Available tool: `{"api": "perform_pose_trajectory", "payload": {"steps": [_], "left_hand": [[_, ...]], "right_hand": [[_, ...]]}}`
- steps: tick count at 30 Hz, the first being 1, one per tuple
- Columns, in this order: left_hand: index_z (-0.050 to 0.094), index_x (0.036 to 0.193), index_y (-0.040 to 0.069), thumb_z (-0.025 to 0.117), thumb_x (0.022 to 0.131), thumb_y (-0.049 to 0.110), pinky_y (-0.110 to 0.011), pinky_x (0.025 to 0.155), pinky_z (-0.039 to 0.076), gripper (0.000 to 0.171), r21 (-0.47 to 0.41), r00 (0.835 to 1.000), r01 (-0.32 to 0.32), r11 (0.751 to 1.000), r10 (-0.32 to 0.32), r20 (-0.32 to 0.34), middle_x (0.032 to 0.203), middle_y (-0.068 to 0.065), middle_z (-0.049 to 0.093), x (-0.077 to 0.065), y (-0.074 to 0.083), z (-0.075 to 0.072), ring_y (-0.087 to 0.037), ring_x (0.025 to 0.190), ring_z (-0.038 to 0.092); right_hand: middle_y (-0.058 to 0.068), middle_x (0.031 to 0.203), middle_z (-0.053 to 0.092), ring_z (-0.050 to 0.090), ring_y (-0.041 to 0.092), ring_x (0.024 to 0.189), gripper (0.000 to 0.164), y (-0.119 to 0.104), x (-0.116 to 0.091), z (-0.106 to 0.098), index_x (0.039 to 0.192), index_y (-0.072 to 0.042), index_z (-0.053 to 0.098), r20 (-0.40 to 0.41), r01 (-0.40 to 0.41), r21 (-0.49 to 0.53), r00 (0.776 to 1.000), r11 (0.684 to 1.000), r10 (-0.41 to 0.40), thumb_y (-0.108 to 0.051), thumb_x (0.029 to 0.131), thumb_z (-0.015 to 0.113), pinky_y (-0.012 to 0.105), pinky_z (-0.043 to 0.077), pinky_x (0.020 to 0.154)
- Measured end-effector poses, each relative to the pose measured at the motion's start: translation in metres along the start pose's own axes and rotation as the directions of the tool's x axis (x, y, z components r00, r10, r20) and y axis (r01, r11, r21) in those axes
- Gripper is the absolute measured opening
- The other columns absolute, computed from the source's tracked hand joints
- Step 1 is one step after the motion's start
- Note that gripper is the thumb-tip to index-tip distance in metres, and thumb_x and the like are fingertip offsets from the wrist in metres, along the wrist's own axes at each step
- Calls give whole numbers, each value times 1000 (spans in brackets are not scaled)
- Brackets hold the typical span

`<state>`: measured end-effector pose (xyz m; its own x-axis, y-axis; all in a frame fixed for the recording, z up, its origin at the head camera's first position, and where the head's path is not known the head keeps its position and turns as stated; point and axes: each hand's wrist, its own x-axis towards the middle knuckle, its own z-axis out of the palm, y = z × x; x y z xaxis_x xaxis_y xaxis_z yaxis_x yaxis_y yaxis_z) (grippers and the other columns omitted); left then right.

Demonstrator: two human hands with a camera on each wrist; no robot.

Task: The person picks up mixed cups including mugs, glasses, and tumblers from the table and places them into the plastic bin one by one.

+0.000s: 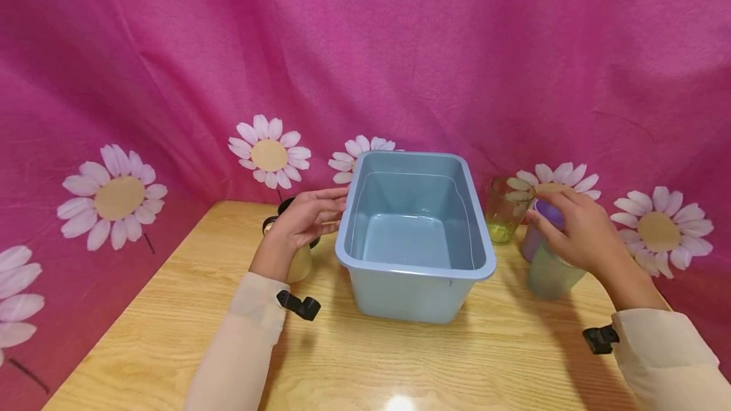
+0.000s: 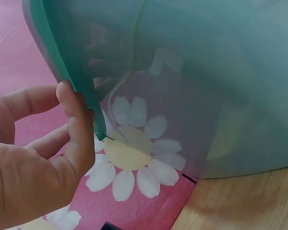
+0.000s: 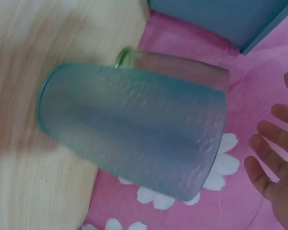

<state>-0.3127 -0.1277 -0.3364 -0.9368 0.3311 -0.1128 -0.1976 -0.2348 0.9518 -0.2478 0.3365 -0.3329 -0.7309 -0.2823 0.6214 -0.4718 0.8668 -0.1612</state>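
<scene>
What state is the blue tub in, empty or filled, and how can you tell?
Empty: looking down into the tub, the head view shows its bare bottom and inner walls, with nothing inside.

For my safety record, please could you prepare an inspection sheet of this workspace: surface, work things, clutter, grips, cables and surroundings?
Surface: wood-grain table, bright reflection near the viewer.
Work things: grey-blue tub at centre; at its right, a clear glass with yellow-green base, a purple cup and a frosted cup.
Clutter: pale vessel and dark item left of the tub, both partly hidden.
Left grip: fingers touching the tub's left rim.
Right grip: over the cups, fingers apart from the frosted cup; contact with the purple cup unclear.
Cables: nothing seen.
Surroundings: pink cloth with white flowers.
</scene>
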Motion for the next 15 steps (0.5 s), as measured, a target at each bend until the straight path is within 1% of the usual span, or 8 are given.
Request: {"api": "perform_pose_trajectory", "payload": {"steps": [3, 5, 6, 10, 13, 15], "left_hand": [[53, 147, -2, 60, 99, -1, -33, 83, 59, 48, -11, 1000, -15, 1000, 15, 25, 124, -11, 70, 0, -1, -1, -17, 90, 72], [52, 148, -1, 60, 100, 0, -33, 85, 59, 48, -23, 999, -18, 1000, 19, 44, 122, -9, 71, 0, -2, -1, -18, 92, 71], [51, 148, -1, 60, 100, 0, -34, 86, 58, 48, -29, 998, -20, 999, 22, 53, 121, -8, 71, 0, -3, -2, -18, 93, 71], [51, 148, -2, 58, 101, -1, -33, 86, 59, 48, -44, 997, -35, 998, 38, 67, 118, -8, 72, -2, -7, -6, -18, 93, 72], [48, 149, -3, 56, 101, -3, -32, 84, 60, 49, -58, 996, -41, 997, 46, 81, 117, -9, 71, -5, -10, -9, -18, 91, 72], [47, 150, -3, 55, 101, -5, -32, 83, 60, 50, -62, 994, -44, 997, 50, 95, 118, -9, 70, -6, -11, -10, -18, 91, 72]], "right_hand": [[22, 126, 64, 60, 54, 103, 40, 5, -5, -1, 121, -2, 69, -8, 12, -45, 1000, 999, -12, -20, 86, 79, 67, 45, 81], [24, 126, 63, 58, 55, 97, 42, 7, -10, -3, 122, -2, 68, 26, -11, -83, 1000, 996, 13, -25, 88, 77, 66, 43, 75], [26, 126, 62, 57, 55, 96, 43, 8, -12, -4, 124, -2, 67, 51, -24, -97, 998, 995, 29, -27, 90, 76, 66, 43, 74], [31, 129, 57, 52, 58, 102, 55, 9, -20, -7, 132, -1, 62, 161, -83, -140, 981, 987, 105, -39, 93, 73, 69, 41, 79], [31, 129, 55, 49, 58, 107, 62, 9, -26, -8, 135, -2, 62, 208, -77, -163, 972, 984, 111, -45, 92, 73, 71, 40, 84], [30, 129, 56, 50, 58, 107, 64, 9, -29, -9, 134, -3, 63, 222, -62, -178, 970, 982, 102, -48, 91, 73, 71, 41, 84]]}}
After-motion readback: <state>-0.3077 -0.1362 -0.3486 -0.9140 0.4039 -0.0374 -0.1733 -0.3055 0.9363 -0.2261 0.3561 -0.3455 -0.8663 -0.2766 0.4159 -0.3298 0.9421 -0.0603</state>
